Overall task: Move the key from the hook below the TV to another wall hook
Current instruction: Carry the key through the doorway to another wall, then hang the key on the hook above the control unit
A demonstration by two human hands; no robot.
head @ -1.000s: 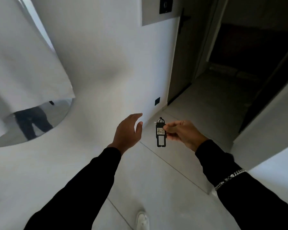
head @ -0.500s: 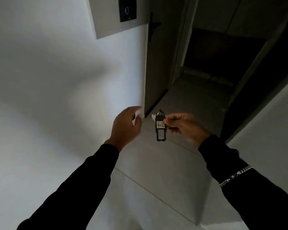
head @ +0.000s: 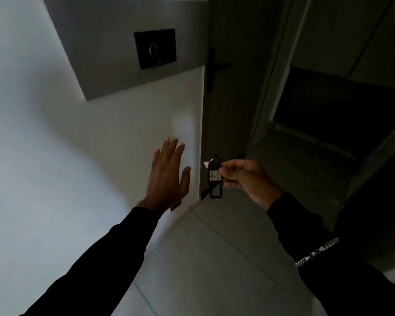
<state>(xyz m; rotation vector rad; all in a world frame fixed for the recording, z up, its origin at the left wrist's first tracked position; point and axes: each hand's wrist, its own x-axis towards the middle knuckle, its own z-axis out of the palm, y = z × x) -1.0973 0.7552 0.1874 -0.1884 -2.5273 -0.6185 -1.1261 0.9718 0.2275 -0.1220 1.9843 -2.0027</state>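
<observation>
Black plastic key tag with a small white numbered label (head: 215, 179), pinched between thumb and fingertips of the right hand (head: 246, 179), hung upright in mid-air just in front of the lower edge of the dark door (head: 228, 110). A small pale tab, perhaps the key itself, jutted from the tag's top left, too small to tell. Right hand closed on the tag's right edge, remaining fingers curled in. Left hand (head: 168, 179) spread flat and empty, fingers straight and pointing up, palm toward the white wall (head: 43, 133), just beside the tag but apart from it; contact with the wall impossible to judge. Both arms in black sleeves, a silver chain bracelet (head: 317, 252) over the right one. Higher on the wall, a grey panel (head: 100, 42) carrying a black rectangular switch plate with a round ring (head: 155, 48). On the door's edge, a black lever handle (head: 216, 69). Below, pale grey tiled floor (head: 214, 258), and past the door, a dim passage.
</observation>
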